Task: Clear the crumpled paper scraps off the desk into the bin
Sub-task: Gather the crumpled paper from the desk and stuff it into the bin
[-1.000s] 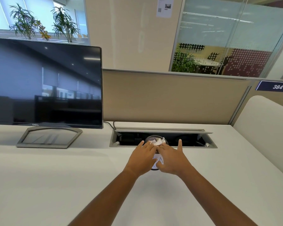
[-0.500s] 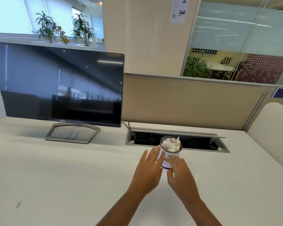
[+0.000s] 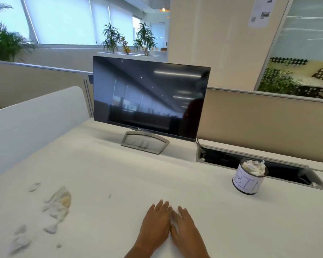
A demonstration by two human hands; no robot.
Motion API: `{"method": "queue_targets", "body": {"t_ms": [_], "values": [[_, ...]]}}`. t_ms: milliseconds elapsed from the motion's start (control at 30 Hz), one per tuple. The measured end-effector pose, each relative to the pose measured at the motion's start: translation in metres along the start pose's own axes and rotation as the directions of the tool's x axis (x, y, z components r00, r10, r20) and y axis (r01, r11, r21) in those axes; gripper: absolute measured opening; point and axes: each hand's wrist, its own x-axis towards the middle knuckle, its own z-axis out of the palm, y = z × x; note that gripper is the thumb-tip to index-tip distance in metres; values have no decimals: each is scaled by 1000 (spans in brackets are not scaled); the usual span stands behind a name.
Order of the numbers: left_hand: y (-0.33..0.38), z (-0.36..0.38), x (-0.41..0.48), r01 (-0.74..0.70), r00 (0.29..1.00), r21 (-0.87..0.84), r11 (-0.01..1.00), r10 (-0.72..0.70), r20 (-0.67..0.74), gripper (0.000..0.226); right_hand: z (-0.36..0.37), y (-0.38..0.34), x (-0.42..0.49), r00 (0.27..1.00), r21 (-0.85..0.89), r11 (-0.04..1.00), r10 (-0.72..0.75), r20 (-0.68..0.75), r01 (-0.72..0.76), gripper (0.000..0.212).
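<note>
A small round bin (image 3: 247, 183) with "BIN" written on its white label stands at the right of the white desk (image 3: 119, 179), heaped with crumpled paper (image 3: 254, 167). Several crumpled paper scraps (image 3: 57, 207) lie blurred at the desk's front left, with a larger clump and smaller bits (image 3: 19, 243) around it. My left hand (image 3: 157, 227) and my right hand (image 3: 185, 229) lie side by side over the desk near the front middle, fingers straight, holding nothing. Both hands are well left of the bin and right of the scraps.
A dark monitor (image 3: 149, 99) on a grey stand (image 3: 145, 142) sits at the back middle. An open cable tray (image 3: 280, 168) runs behind the bin. A beige partition (image 3: 265, 123) closes the back; a white divider (image 3: 32, 120) bounds the left side.
My hands have left the bin and drawn back towards me, empty. The view has swung left, so the bin now sits at the right and scattered scraps have come into view at the left.
</note>
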Motion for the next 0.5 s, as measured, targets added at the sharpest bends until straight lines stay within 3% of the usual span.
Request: {"method": "queue_targets", "body": {"t_ms": [233, 500], "values": [[-65, -8, -57, 173, 985, -178, 969, -167, 49, 48, 37, -70, 4, 989, 19, 994, -107, 97, 106, 47], [-133, -28, -100, 197, 978, -85, 977, -201, -44, 45, 70, -140, 8, 975, 72, 982, -182, 124, 174, 46]]}}
